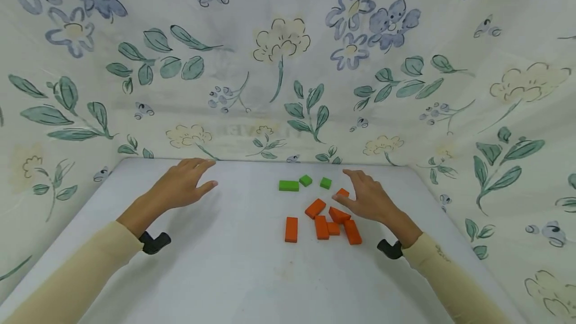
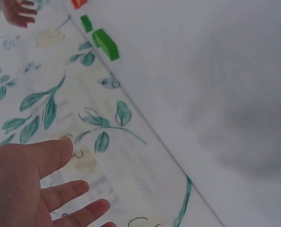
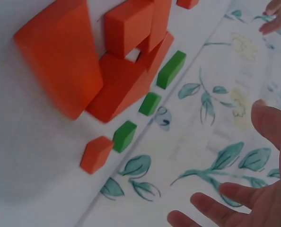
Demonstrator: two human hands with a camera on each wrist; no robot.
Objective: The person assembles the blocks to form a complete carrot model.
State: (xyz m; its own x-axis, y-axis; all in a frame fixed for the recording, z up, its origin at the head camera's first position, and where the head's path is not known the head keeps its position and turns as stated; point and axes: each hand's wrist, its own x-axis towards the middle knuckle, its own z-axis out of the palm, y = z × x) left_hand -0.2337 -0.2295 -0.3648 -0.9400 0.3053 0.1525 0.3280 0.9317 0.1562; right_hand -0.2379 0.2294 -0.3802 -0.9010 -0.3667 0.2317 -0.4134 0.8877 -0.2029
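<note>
My left hand (image 1: 182, 184) hovers over the left side of the white table with nothing in it, fingers extended and thumb apart. My right hand (image 1: 366, 196) is held over the right side, its fingers spread and holding nothing. It overlaps a small orange block (image 1: 343, 192) in the head view. Left of and below it lie several orange blocks, among them a triangular block (image 1: 339, 215), a tilted rectangular block (image 1: 315, 208) and a long block (image 1: 353, 232). Behind these sit a green rectangular block (image 1: 289, 185) and two small green blocks (image 1: 305, 180).
A white table (image 1: 234, 274) carries the blocks. Floral cloth (image 1: 252, 114) rises behind its far edge and along both sides. An orange block (image 1: 291, 229) lies apart, left of the orange group. Dark straps with camera mounts (image 1: 155, 242) sit at both wrists.
</note>
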